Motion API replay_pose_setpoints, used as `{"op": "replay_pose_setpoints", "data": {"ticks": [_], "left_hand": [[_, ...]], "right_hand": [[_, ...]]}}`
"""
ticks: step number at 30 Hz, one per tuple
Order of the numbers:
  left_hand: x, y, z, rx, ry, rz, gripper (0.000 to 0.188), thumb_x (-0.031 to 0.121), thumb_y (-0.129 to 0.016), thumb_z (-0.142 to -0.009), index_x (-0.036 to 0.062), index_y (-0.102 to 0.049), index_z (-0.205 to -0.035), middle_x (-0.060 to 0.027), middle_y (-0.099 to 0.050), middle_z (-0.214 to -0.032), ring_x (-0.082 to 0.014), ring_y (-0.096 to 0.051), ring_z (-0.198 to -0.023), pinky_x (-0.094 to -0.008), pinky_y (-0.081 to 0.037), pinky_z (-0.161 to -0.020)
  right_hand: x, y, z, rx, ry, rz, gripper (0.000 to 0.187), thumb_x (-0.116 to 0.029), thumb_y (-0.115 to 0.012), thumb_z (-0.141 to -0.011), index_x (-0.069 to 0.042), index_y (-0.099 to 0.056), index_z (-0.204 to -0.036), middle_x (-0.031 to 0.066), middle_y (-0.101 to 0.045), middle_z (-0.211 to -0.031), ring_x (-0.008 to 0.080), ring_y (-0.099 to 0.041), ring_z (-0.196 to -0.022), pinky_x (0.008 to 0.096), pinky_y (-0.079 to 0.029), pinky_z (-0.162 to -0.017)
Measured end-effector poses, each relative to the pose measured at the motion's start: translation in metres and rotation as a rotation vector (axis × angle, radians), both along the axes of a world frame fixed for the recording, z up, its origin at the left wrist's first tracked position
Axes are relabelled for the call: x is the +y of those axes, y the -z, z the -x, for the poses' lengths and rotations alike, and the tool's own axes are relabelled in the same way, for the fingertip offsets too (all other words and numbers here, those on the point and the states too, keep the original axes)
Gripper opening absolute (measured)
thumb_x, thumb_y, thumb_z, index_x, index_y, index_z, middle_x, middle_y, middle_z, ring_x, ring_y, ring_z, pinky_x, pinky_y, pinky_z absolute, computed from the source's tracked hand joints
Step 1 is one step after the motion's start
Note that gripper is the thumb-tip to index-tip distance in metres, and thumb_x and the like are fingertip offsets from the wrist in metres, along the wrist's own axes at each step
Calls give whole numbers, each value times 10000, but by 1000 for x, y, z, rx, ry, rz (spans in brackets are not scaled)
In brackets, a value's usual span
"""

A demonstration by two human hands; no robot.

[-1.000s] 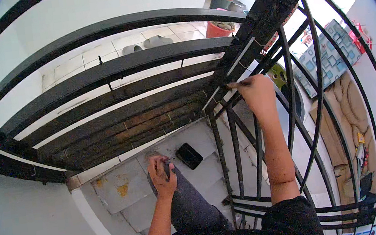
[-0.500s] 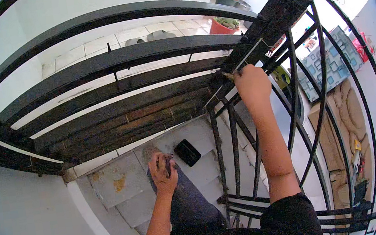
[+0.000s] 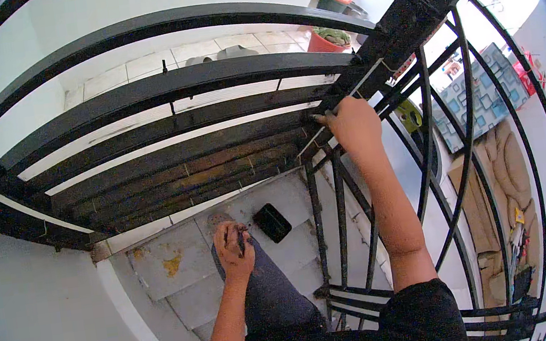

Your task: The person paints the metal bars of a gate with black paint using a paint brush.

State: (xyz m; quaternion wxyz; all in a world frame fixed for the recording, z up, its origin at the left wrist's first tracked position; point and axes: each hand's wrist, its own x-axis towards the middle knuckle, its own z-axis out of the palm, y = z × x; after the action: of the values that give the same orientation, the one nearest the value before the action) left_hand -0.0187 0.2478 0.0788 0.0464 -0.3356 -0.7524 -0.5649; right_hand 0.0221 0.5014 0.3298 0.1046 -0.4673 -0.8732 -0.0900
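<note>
Our right hand (image 3: 354, 120) is at the black post (image 3: 405, 22), where the slatted railing (image 3: 192, 81) meets the curved bars (image 3: 424, 81); fingers bent and drawn in, and we cannot tell whether they pinch anything. Our left hand (image 3: 233, 247) is over the trousered leg (image 3: 271, 284), fingers curled around a small dark lump (image 3: 242, 232) we cannot identify. Progress, by our judgement: the railing's upper bars look evenly black, while brown patches (image 3: 208, 177) run along its lower slats, so that stretch seems less finished; the post, partly behind our hand, we cannot grade. Black tray (image 3: 271, 222) on the grey tiled floor (image 3: 291, 258), toward the floor's right edge, near the uprights (image 3: 318, 226); yellow stains (image 3: 172, 266) by its left edge. Writing: we can read none on post, railing or tray; the patterned board (image 3: 484, 101) shows squares, no legible lettering.
</note>
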Motion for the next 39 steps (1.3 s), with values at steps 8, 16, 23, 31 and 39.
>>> {"op": "replay_pose_setpoints", "data": {"ticks": [8, 16, 23, 31, 39], "left_hand": [[1, 0, -3, -9, -3, -61, 156, -10, -611, -752, 24, -563, -897, -97, -553, -921, -302, -530, -867, -396, -410, -789], [-2, 6, -5, 30, -59, -111, 178, 4, -617, -753, 38, -576, -923, -95, -551, -953, -300, -511, -879, -400, -392, -828], [-4, 10, -7, -65, 4, 17, 231, 9, -640, -730, 9, -582, -954, -113, -545, -1004, -329, -500, -921, -416, -388, -853], [-4, 9, -8, 3, -30, 26, 241, 13, -656, -742, 22, -585, -972, -96, -558, -1059, -302, -530, -956, -427, -363, -909], [-16, 15, 1, 136, -149, 52, 186, 61, -650, -749, 24, -602, -926, -90, -562, -1053, -272, -543, -1006, -467, -294, -978]], "right_hand": [[-12, 7, 7, 34, -68, -2, 221, -210, -667, -788, 4, -698, -834, 230, -679, -847, 409, -673, -804, 474, -543, -725], [-34, 6, 16, 55, -168, 94, 238, -226, -689, -789, 11, -699, -811, 238, -673, -812, 407, -670, -791, 480, -541, -728], [-73, 12, 40, 80, -276, 133, 247, -283, -679, -798, -45, -743, -786, 228, -653, -729, 389, -661, -737, 457, -538, -709], [-91, 16, 56, 57, -359, 171, 262, -263, -671, -805, -10, -717, -755, 232, -659, -755, 392, -665, -747, 462, -539, -709], [-70, 12, 32, 73, -197, 32, 374, -362, -701, -800, 12, -707, -786, 255, -658, -773, 414, -659, -749, 487, -530, -688]]}}
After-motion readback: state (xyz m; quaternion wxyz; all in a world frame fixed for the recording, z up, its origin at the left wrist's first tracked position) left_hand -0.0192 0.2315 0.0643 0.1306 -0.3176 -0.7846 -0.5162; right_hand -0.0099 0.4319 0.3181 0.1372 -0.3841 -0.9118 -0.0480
